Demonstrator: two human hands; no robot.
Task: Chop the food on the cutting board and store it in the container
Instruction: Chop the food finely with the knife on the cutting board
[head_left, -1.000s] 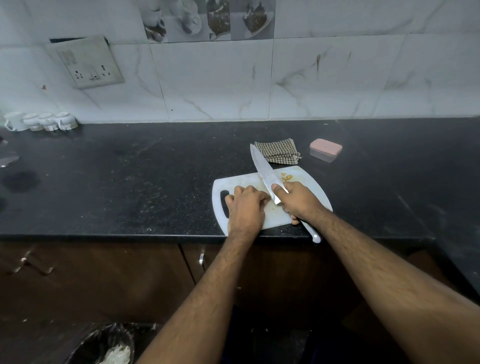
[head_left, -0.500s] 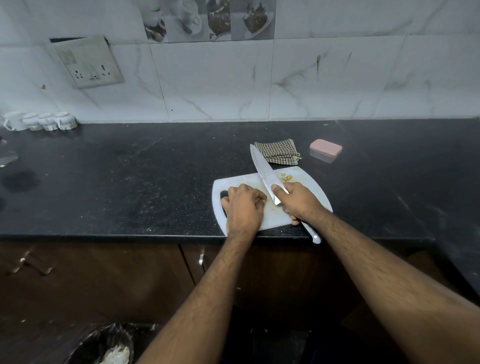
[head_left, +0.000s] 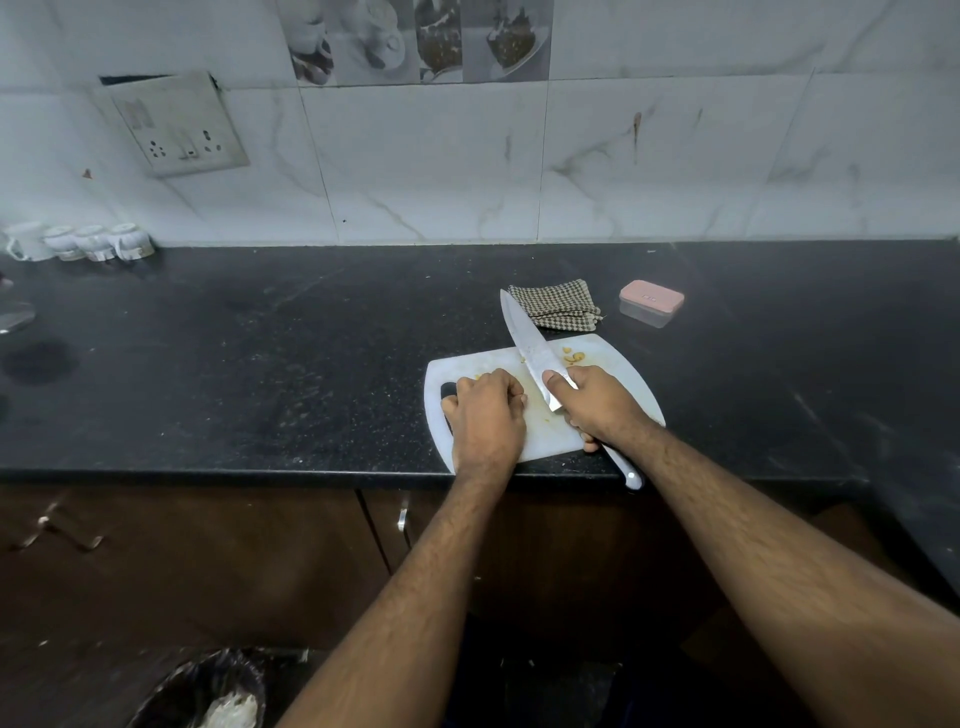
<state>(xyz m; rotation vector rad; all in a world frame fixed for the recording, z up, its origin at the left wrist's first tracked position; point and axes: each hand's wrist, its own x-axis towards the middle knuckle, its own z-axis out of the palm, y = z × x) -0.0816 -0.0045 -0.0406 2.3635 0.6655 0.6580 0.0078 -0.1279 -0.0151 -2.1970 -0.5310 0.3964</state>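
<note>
My right hand (head_left: 597, 402) grips the knife (head_left: 532, 351), thumb on the blade, tip pointing away to the left. My left hand (head_left: 485, 415) is curled, knuckles up, on the white board (head_left: 631, 382); what it holds, I cannot tell. Yellow food bits (head_left: 574, 357) lie right of the blade. Beyond, on the dark worktop (head_left: 260, 364), sit a checked cloth (head_left: 558, 306) and a pink-lidded container (head_left: 651, 301).

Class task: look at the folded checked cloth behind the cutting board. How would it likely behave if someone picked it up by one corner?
The checked cloth lies in soft folded layers, so it would probably unfold and hang limp. It looks thin, so likely light.
</note>
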